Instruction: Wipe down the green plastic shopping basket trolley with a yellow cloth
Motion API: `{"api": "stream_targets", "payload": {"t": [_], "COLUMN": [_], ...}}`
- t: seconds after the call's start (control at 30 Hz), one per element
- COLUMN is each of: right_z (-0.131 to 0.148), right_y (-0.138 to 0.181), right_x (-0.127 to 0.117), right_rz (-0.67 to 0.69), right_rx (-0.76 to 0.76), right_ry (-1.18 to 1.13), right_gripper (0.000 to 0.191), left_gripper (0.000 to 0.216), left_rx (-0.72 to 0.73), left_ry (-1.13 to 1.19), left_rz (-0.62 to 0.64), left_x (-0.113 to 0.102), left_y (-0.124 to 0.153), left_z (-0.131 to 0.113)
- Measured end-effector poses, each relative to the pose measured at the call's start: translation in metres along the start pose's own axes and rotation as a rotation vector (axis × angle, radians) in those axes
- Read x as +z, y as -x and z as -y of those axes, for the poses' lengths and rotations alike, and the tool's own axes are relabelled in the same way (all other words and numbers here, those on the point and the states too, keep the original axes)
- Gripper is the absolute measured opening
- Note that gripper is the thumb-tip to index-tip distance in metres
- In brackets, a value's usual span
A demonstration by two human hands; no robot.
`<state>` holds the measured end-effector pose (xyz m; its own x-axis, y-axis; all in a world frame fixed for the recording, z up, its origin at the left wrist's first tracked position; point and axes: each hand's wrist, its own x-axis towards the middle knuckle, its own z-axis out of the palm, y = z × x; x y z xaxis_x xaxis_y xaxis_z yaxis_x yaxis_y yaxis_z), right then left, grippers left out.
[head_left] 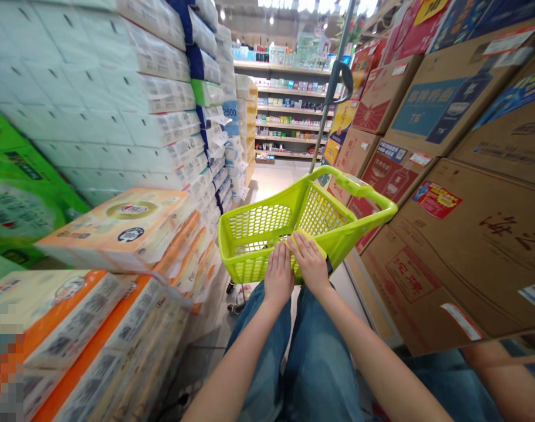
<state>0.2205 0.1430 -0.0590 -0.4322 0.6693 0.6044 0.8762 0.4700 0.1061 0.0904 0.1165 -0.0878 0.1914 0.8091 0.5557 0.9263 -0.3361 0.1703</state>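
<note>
A lime-green shopping cart (267, 217) with a perforated plastic basket stands in front of my knees, turned at an angle. Its curved handle (368, 193) is toward the right. My left hand (279, 272) lies against the near rim of the basket, its fingers stretched out and close together. Beside it, my right hand (307, 258) presses a yellow cloth (321, 246) onto the same rim, with fingers extended over it. The thumb and palm of that hand are mostly hidden. A grey pole with a loop handle (344, 82) rises behind the cart.
Tall stacks of white tissue packs (118, 111) line the left, with orange-striped packs (118, 225) lower down. Brown cardboard cartons (478, 228) are stacked on the right. Shelves of goods (289, 111) stand at the aisle's far end. Denim and bare skin (500, 375) show at lower right.
</note>
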Motion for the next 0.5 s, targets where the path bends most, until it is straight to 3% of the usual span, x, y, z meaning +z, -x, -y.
{"api": "stream_targets", "payload": {"t": [0.13,0.27,0.33,0.4,0.5], "right_z": [-0.044,-0.099,-0.114,-0.114,-0.085], "right_y": [0.005,0.012,0.014,0.013,0.006], "right_x": [-0.011,-0.033,-0.041,-0.043,-0.032], "right_rz": [0.009,-0.033,-0.059,-0.087,-0.115], "right_rx": [-0.062,0.018,0.085,0.161,0.250], "right_ry": [0.102,0.156,0.183,0.195,0.164], "right_gripper": [0.059,0.058,0.058,0.057,0.058], "left_gripper": [0.084,0.083,0.083,0.085,0.087], "left_rx": [-0.003,0.000,-0.006,-0.016,-0.021], "left_ry": [0.001,-0.014,-0.019,-0.016,-0.001], "left_rz": [0.009,0.029,0.031,0.025,0.012], "left_x": [-0.005,-0.004,-0.003,-0.003,-0.002], "left_y": [-0.001,-0.001,-0.001,-0.001,0.000], "left_z": [0.000,0.000,-0.001,-0.002,-0.004]}}
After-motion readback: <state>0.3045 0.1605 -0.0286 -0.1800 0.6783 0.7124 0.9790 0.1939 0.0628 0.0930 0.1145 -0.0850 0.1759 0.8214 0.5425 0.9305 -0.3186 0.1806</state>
